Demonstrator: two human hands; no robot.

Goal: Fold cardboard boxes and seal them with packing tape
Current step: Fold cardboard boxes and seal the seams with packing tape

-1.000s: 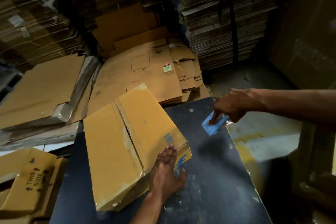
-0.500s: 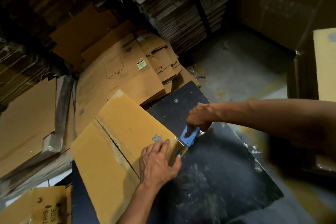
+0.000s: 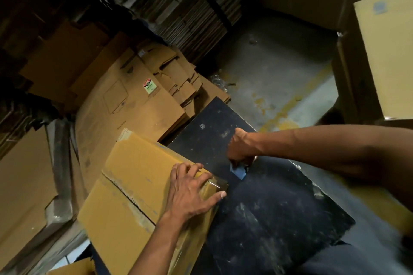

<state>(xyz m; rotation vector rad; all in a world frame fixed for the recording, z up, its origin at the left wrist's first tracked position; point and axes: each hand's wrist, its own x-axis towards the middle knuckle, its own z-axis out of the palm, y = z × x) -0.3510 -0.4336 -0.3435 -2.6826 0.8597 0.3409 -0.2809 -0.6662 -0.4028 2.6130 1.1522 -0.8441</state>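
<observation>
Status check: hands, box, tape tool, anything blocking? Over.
Left hand pressing flat on the box corner. Right hand gripping the blue tape tool beside that corner, above the black table. Nothing blocking.

No legible text is found. A red, white and green sticker [image 3: 149, 86] is carried on a flattened cardboard sheet [image 3: 134, 105] behind the table; its wording is too small to be read. A round blue printed mark [image 3: 379, 8] is borne on the upright carton [image 3: 386, 56] at far right; its lettering is blurred.
</observation>
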